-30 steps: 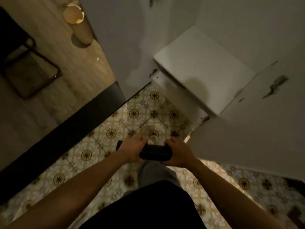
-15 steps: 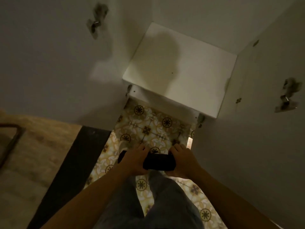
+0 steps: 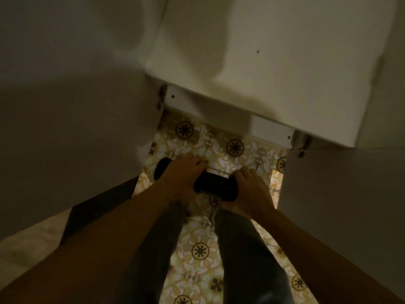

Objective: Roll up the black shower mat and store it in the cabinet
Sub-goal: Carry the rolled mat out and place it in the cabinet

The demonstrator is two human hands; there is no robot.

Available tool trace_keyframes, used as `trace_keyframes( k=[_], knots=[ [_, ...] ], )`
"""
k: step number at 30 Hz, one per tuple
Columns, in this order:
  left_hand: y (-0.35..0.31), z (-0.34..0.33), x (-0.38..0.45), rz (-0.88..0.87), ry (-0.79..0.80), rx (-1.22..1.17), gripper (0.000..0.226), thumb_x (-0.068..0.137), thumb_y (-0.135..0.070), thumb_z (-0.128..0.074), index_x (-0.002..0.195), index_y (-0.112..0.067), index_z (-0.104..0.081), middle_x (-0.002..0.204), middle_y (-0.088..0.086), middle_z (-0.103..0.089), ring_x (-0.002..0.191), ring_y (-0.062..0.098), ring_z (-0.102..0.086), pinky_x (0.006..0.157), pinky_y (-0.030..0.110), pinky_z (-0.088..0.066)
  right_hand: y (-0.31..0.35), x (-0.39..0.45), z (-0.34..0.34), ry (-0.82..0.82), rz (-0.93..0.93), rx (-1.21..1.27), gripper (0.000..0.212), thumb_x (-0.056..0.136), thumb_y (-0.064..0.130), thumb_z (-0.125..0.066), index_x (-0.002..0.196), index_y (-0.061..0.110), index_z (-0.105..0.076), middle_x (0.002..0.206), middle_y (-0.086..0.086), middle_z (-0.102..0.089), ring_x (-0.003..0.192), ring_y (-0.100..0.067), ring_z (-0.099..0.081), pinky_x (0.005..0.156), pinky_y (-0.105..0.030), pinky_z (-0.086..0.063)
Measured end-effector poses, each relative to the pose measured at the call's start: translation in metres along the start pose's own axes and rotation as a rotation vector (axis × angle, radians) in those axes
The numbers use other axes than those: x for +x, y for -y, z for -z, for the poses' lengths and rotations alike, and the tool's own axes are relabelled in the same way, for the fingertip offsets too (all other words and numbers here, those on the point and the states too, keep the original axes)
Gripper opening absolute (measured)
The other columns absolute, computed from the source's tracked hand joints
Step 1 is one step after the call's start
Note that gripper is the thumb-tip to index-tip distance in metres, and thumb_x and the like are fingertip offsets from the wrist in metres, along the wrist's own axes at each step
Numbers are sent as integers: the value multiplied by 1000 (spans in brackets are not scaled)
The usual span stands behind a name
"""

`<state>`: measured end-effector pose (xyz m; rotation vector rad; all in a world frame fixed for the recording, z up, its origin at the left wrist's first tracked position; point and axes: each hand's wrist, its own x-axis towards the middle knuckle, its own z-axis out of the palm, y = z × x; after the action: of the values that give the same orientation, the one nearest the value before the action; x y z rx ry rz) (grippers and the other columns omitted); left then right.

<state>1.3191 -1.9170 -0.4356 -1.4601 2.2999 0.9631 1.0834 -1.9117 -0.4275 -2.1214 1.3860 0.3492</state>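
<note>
Mat: the rolled black shower mat (image 3: 215,189) lies crosswise between my two hands, held in the air above the patterned floor tiles (image 3: 199,251), in front of the open cabinet.
Left hand: my left hand (image 3: 182,178) is wrapped over the roll near its left end, fingers curled across the top; a dark stub of the roll sticks out past it on the left.
Right hand: my right hand (image 3: 249,191) is closed around the right end of the roll.
Cabinet: the white cabinet shelf (image 3: 274,69) is bare, its front edge just beyond my hands.
Doors: the left cabinet door (image 3: 65,106) and the right cabinet door (image 3: 344,205) stand open on either side of me.
Legs: my legs in dark trousers (image 3: 245,255) stand on the tiles below the mat.
</note>
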Motion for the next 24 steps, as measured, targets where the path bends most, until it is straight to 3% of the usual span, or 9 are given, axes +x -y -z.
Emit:
trace_keyframes(
  k=[5, 8, 10, 12, 15, 19, 22, 24],
  knots=[
    [71, -72, 81, 31, -54, 22, 68, 59, -64, -58, 110, -18, -52, 110, 5, -53, 100, 28, -54, 78, 41, -48, -43, 101, -77, -61, 79, -1, 70, 56, 58, -84, 104, 12, -61, 104, -7, -58, 96, -28, -55, 76, -38, -47],
    [100, -111, 126, 30, -79, 23, 60, 63, -54, -73, 107, -17, -54, 106, 4, -54, 96, 25, -55, 70, 34, -43, -73, 148, -131, -86, 84, -1, 65, 55, 54, -88, 97, 12, -62, 97, -7, -59, 90, -27, -58, 66, -35, -47],
    [116, -134, 151, -23, -126, 47, 60, 60, -56, -73, 102, -16, -57, 99, 4, -57, 87, 25, -58, 63, 31, -39, -91, 172, -163, -102, 108, -28, 56, 59, 44, -93, 92, 11, -62, 92, -8, -58, 84, -31, -61, 59, -34, -47],
    [130, -152, 173, -76, -172, 80, 59, 58, -57, -70, 98, -14, -61, 92, 5, -60, 80, 26, -61, 58, 29, -39, -105, 195, -185, -115, 149, -46, 58, 60, 48, -91, 92, 10, -61, 91, -8, -58, 84, -32, -60, 61, -35, -47],
    [153, -177, 207, -96, -133, 129, 60, 66, -59, -74, 104, -15, -59, 98, 2, -57, 84, 23, -58, 60, 30, -42, -121, 224, -203, -130, 226, -118, 70, 63, 70, -74, 95, 10, -60, 91, -8, -58, 84, -31, -59, 69, -40, -50],
    [179, -197, 236, -183, -143, 216, 70, 74, -70, -66, 115, -14, -56, 110, 6, -56, 95, 26, -59, 67, 33, -45, -135, 262, -219, -83, 290, -85, 86, 61, 78, -48, 100, 2, -63, 94, -18, -62, 82, -39, -64, 64, -44, -51],
    [197, -196, 247, -208, -137, 237, 78, 76, -69, -67, 128, -14, -49, 126, 8, -54, 112, 29, -55, 81, 39, -48, -137, 285, -216, -51, 267, -74, 102, 56, 83, -47, 122, 6, -54, 120, -17, -59, 106, -38, -60, 83, -42, -51],
    [204, -189, 250, -262, -248, 225, 73, 70, -72, -69, 118, -23, -46, 115, 3, -57, 101, 25, -60, 77, 36, -50, -136, 293, -210, -87, 284, -50, 92, 54, 79, -58, 118, 14, -54, 115, -10, -61, 102, -31, -63, 78, -31, -47]
  ],
)
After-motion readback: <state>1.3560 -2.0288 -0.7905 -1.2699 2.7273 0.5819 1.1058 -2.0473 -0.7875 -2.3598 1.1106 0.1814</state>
